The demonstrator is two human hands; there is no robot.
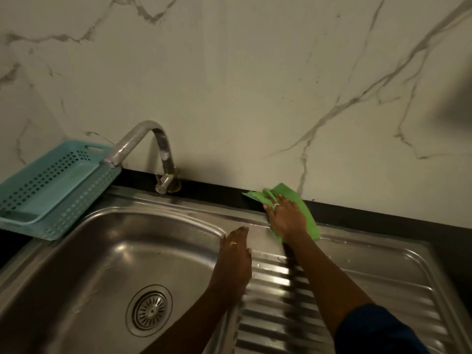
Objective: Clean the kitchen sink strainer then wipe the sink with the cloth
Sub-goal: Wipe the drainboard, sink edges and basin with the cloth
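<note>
The green cloth (307, 217) lies bunched on the back rim of the sink (194, 203), right where the steel meets the dark counter strip (362, 213) under the marble-look wall (255, 98). It looks thin, soft and light, so it will fold and slide easily on wet steel and is best driven by a flat palm over its middle, not pinched at a corner. That is how the right hand (286, 219) has it: fingers spread and fairly straight, pressing down on the fabric, with loose flaps sticking out toward the wall and to the right. The left hand (236, 254) holds nothing; it rests with fingers extended on the ridge between the basin and the ribbed drainboard (281, 315), seemingly as a brace. Down in the basin the strainer (149, 309) sits in the drain; whether it is fully clean is hard to tell in this dim light. Further out stand the curved tap (153, 139) and a pale blue perforated basket (51, 185) at the left.
</note>
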